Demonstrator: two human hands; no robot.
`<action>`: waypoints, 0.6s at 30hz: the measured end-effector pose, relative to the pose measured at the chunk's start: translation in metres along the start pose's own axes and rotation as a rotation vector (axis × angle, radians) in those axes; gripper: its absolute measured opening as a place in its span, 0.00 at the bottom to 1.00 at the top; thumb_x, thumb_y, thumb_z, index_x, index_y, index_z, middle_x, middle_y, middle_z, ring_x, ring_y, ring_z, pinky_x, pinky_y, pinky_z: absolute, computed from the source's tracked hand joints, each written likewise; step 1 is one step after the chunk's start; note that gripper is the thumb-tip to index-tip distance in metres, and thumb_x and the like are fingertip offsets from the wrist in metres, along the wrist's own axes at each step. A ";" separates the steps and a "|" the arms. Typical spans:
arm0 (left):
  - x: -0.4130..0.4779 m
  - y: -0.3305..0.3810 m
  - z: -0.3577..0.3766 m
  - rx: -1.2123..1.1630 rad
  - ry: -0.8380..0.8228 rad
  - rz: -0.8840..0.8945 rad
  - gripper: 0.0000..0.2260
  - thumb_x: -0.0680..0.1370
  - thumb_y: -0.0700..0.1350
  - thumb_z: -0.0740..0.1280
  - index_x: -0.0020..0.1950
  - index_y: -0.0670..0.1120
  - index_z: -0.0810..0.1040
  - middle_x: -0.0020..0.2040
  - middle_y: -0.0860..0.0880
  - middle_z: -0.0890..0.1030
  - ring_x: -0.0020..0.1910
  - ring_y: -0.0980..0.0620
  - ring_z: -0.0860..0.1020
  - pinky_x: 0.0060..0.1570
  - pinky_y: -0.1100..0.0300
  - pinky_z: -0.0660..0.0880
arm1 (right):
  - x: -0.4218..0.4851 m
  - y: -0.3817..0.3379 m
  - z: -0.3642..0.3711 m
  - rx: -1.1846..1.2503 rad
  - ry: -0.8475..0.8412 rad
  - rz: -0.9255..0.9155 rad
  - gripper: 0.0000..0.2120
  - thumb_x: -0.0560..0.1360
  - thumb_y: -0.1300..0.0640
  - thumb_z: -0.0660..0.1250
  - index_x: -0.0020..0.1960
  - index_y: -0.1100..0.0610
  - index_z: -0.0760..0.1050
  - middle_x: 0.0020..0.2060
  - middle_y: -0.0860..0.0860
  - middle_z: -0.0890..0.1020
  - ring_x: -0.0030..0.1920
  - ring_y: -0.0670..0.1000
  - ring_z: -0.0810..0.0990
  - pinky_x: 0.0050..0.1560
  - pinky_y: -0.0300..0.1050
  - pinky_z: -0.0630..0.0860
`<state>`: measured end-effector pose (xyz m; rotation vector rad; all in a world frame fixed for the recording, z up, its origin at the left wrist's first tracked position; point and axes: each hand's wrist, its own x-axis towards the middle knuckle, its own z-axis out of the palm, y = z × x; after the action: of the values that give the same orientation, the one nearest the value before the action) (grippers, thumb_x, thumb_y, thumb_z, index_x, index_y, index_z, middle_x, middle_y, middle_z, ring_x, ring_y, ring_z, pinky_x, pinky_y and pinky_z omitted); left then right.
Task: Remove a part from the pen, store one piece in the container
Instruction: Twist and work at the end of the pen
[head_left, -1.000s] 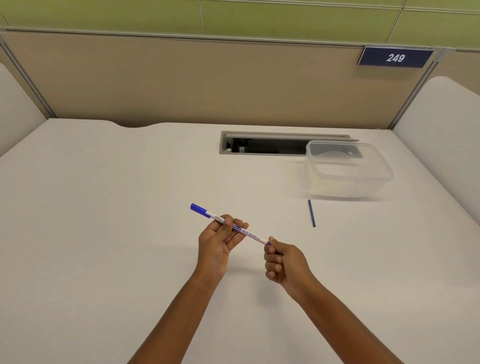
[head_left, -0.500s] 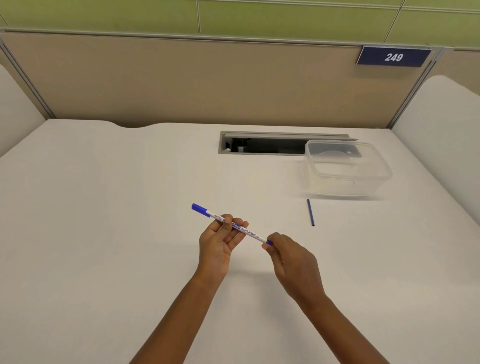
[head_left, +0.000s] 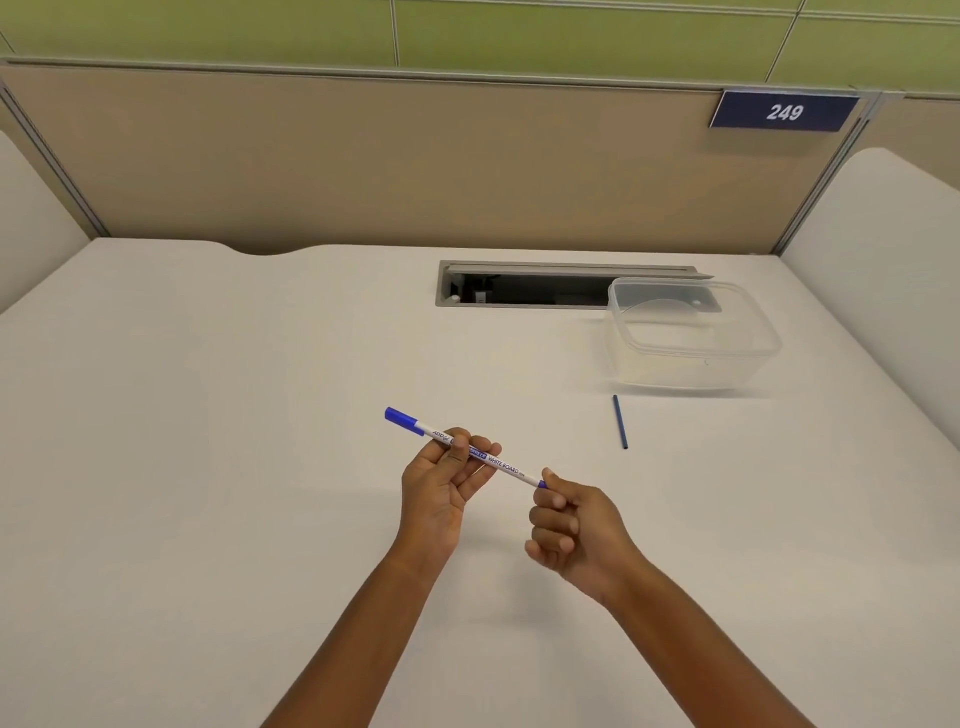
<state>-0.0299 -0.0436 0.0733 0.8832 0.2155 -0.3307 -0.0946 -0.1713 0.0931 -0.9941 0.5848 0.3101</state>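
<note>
A white whiteboard pen (head_left: 506, 464) with a blue cap at its far left end is held above the middle of the desk. My left hand (head_left: 447, 486) grips its barrel near the middle. My right hand (head_left: 576, 525) pinches the blue near end of the pen between thumb and forefinger, the other fingers curled. A thin dark blue stick (head_left: 620, 421) lies on the desk to the right, apart from both hands. A clear plastic container (head_left: 691, 340) without a lid stands behind it at the back right, and nothing shows inside it.
The white desk (head_left: 208, 415) has a grey cable slot (head_left: 519, 288) at the back middle, partly behind the container. Beige partition walls close the back and sides, with a sign reading 249 (head_left: 784, 111) at the upper right.
My right hand has turned at the pen's near end, flattening half a second ago and curling back into a fist-like pinch now. The pen and my left hand stay almost still.
</note>
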 end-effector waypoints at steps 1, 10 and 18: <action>0.000 0.000 0.000 0.004 0.003 0.003 0.08 0.78 0.36 0.59 0.42 0.41 0.75 0.31 0.48 0.84 0.34 0.51 0.84 0.33 0.62 0.81 | 0.000 -0.002 0.000 0.084 -0.023 0.051 0.25 0.79 0.51 0.55 0.23 0.54 0.63 0.14 0.46 0.60 0.14 0.45 0.59 0.21 0.36 0.73; 0.002 0.002 0.002 -0.008 0.026 0.008 0.07 0.78 0.36 0.59 0.43 0.41 0.76 0.31 0.48 0.85 0.34 0.50 0.84 0.33 0.61 0.81 | 0.003 0.016 -0.014 -1.068 0.303 -0.672 0.06 0.78 0.48 0.55 0.45 0.47 0.67 0.27 0.48 0.75 0.31 0.48 0.76 0.34 0.45 0.72; 0.001 -0.001 0.000 -0.022 0.011 -0.002 0.08 0.78 0.36 0.59 0.42 0.41 0.76 0.31 0.48 0.84 0.34 0.51 0.84 0.33 0.62 0.81 | 0.006 0.011 -0.021 -1.586 0.462 -1.181 0.05 0.68 0.57 0.68 0.35 0.58 0.77 0.24 0.50 0.76 0.24 0.52 0.73 0.20 0.38 0.67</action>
<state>-0.0294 -0.0443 0.0725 0.8630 0.2298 -0.3251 -0.1017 -0.1832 0.0732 -2.7665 -0.0666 -0.6898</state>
